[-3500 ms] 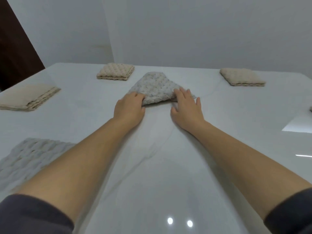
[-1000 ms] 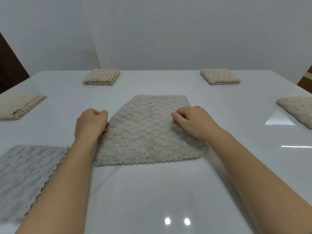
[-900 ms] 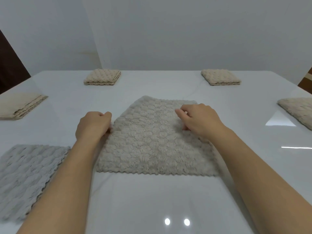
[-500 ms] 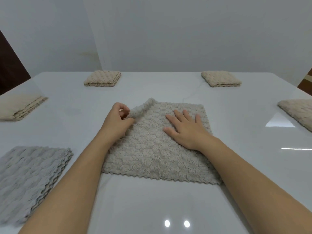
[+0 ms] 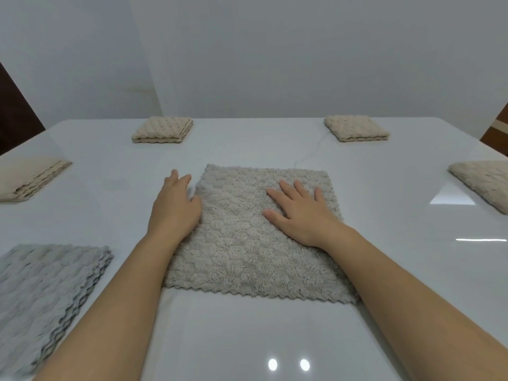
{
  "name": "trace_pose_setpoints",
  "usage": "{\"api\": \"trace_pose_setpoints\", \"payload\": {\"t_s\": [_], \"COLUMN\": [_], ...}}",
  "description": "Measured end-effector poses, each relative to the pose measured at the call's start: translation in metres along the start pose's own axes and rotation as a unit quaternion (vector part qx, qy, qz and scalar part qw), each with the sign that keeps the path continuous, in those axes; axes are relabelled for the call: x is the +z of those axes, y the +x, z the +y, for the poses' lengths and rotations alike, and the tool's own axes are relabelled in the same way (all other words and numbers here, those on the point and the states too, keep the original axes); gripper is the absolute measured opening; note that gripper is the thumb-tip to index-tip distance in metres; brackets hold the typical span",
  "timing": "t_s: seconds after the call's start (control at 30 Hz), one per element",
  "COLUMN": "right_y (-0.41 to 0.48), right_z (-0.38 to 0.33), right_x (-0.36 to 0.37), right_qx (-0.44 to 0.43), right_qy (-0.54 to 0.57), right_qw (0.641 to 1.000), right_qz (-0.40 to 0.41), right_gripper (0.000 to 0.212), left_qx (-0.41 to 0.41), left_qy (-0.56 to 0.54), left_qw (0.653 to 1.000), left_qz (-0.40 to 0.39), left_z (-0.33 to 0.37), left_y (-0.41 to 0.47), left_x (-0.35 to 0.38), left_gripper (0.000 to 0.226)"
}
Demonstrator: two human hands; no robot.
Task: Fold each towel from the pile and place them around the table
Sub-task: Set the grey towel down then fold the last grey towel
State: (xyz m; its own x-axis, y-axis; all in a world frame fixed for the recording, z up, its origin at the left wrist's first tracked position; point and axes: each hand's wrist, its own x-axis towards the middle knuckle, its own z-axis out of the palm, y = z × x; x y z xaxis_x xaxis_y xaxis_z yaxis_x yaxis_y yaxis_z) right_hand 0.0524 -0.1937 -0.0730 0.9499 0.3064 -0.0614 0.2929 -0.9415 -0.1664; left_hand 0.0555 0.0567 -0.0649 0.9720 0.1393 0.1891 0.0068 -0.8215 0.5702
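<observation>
A beige textured towel (image 5: 247,251) lies spread flat in the middle of the white table (image 5: 247,339). My right hand (image 5: 299,213) presses flat on its upper right part with straight fingers. My left hand (image 5: 176,207) rests at the towel's left edge, fingers straight, thumb touching the cloth. A pile of grey towels (image 5: 41,292) lies at the near left. Folded beige towels sit around the table: one at the far left (image 5: 162,129), one at the far right (image 5: 356,128), one at the left edge (image 5: 27,177), one at the right edge (image 5: 483,182).
White walls stand behind the table. A dark door (image 5: 16,125) shows at the left and a brown piece of furniture (image 5: 497,133) at the right. Ceiling lights reflect on the glossy tabletop near the front edge.
The towel was pulled from the far middle toward me and spread open. My left hand let go of the lifted top-left corner, which now lies flat. Both hands have flattened out.
</observation>
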Motion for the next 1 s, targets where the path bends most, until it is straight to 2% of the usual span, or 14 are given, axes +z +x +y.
{"api": "trace_pose_setpoints", "payload": {"t_s": [0.1,0.17,0.23,0.3,0.47,0.57,0.63,0.7,0.77,0.87,1.0], "right_y": [0.001,0.003,0.005,0.006,0.004,0.007,0.015,0.029,0.043,0.057,0.057], "right_z": [0.001,0.003,0.007,0.011,0.016,0.018,0.016,0.009,-0.003,-0.011,-0.004], "right_x": [0.000,0.000,0.000,-0.002,-0.003,-0.011,-0.019,-0.024,-0.024,-0.013,0.000], "right_qx": [-0.004,-0.012,-0.021,-0.025,-0.029,-0.022,0.000,0.024,0.050,0.094,0.101], "right_qy": [0.001,0.005,0.011,0.014,0.009,0.043,0.064,0.052,0.028,0.010,0.003], "right_qw": [1.000,1.000,1.000,1.000,0.999,0.999,0.998,0.998,0.998,0.995,0.995], "right_qz": [-0.003,-0.003,-0.006,-0.011,-0.019,-0.025,0.002,0.026,0.028,0.015,0.015], "right_gripper": [0.067,0.067,0.066,0.064,0.064,0.060,0.057,0.056,0.057,0.058,0.059], "left_qx": [0.127,0.182,0.165,0.130,0.066,0.035,0.056,0.112,0.141,0.118,0.093], "left_qy": [0.034,0.077,0.153,0.200,0.226,0.242,0.231,0.223,0.210,0.212,0.205], "left_qw": [0.991,0.976,0.960,0.951,0.952,0.950,0.958,0.959,0.957,0.956,0.962], "left_qz": [-0.029,-0.093,-0.168,-0.199,-0.193,-0.193,-0.159,-0.132,-0.143,-0.166,-0.154], "left_z": [0.010,0.019,0.020,0.019,0.023,0.032,0.045,0.063,0.077,0.075,0.061], "left_y": [-0.005,-0.008,-0.012,-0.013,-0.019,-0.015,-0.003,0.013,0.025,0.037,0.038], "left_x": [0.001,0.008,0.020,0.026,0.027,0.018,0.014,0.021,0.036,0.060,0.068], "left_gripper": [0.060,0.065,0.072,0.075,0.077,0.073,0.065,0.060,0.057,0.056,0.055]}}
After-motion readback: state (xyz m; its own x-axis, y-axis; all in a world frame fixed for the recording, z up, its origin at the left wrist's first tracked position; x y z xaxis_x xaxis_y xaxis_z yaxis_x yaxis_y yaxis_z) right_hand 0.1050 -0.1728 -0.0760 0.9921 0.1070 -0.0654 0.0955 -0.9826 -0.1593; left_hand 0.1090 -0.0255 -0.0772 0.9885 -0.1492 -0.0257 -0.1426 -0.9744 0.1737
